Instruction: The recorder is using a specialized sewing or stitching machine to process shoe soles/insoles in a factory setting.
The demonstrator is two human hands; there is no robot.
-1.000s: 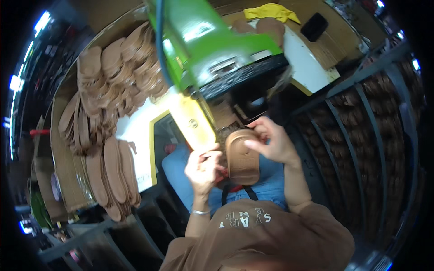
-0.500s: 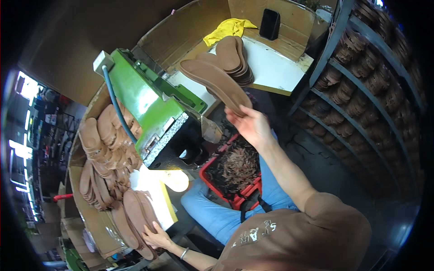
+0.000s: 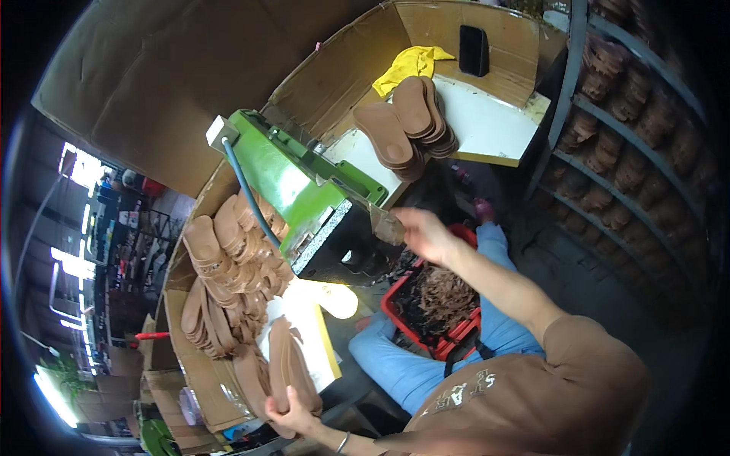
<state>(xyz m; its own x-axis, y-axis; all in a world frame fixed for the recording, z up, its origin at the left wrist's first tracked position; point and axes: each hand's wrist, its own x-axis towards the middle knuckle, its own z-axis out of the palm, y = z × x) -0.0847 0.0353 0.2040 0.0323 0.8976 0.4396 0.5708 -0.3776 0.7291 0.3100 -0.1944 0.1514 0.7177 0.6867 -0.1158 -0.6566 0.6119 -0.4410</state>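
My left hand (image 3: 295,416) grips the near end of a brown shoe sole (image 3: 289,363), which tilts up off the pile at the lower left. Another brown sole (image 3: 251,378) lies just left of it. Out in front, my right hand (image 3: 426,234) is empty, with its fingers apart beside the cloudy guard (image 3: 388,226) of a green machine (image 3: 285,186). Beyond that hand, brown soles are stacked in two piles on a white tabletop (image 3: 487,125); the nearer pile (image 3: 385,137) leans against the farther one (image 3: 414,108).
A red bin (image 3: 395,311) of brown scraps stands between my knees. Loose brown pieces (image 3: 236,251) fill a cardboard box left of the machine. A lamp glows (image 3: 338,301) beneath the machine. A yellow cloth (image 3: 411,68), a phone (image 3: 473,51) and a loaded rack (image 3: 601,137) stand farther off.
My right hand has let go of a sole, which now lies on the nearer pile, and has come back toward the machine. My left hand has lifted and tilted a sole. The view has shifted.
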